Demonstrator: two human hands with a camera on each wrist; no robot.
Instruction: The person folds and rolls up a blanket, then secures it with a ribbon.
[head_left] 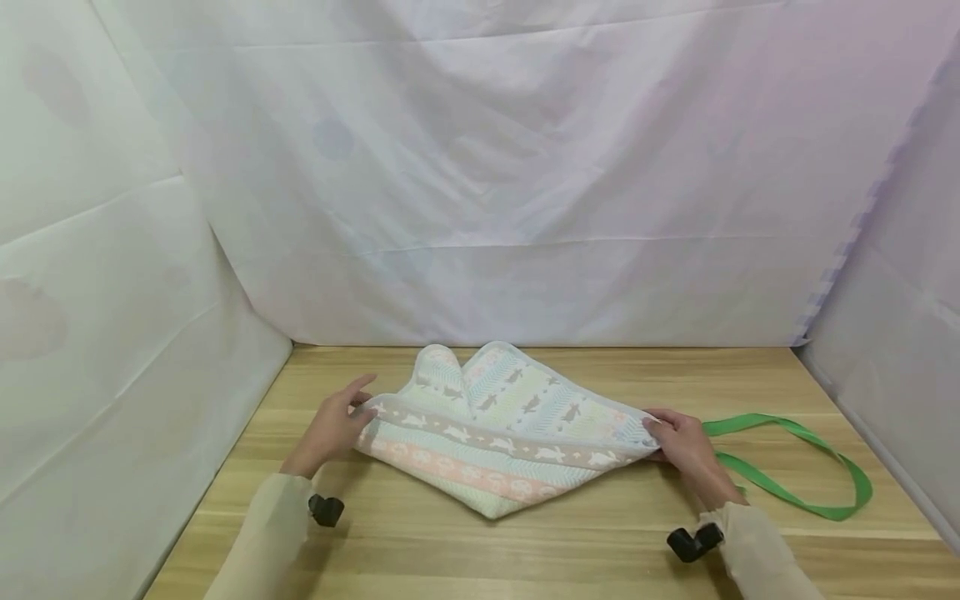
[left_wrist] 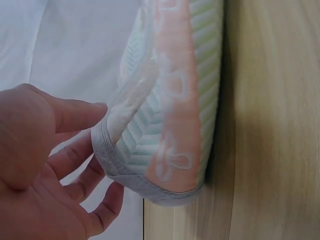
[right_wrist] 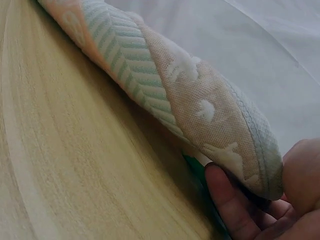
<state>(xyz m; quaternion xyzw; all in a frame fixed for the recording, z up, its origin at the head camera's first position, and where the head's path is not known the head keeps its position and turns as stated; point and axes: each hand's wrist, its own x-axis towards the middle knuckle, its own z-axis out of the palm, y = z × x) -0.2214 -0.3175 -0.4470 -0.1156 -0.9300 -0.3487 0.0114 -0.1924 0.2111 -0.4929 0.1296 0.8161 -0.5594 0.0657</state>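
A folded quilted cloth (head_left: pixel 480 450) with pastel stripes, rabbit figures and grey edging lies across the table, one point toward the front and two rounded lobes at the back. My left hand (head_left: pixel 335 423) holds its left corner; in the left wrist view the thumb (left_wrist: pixel 82 114) meets the grey edging and the other fingers reach behind the cloth. At the opposite corner, my right hand (head_left: pixel 686 446) pinches the cloth, thumb on top. The right wrist view shows that corner raised, with fingers (right_wrist: pixel 227 200) beneath it.
A looped green ribbon (head_left: pixel 855 475) lies on the table right of my right hand, one end running toward that wrist. White curtains (head_left: pixel 525 167) hang behind and at both sides of the wooden table (head_left: pixel 420 558). Small black devices (head_left: pixel 693 543) are worn at both wrists.
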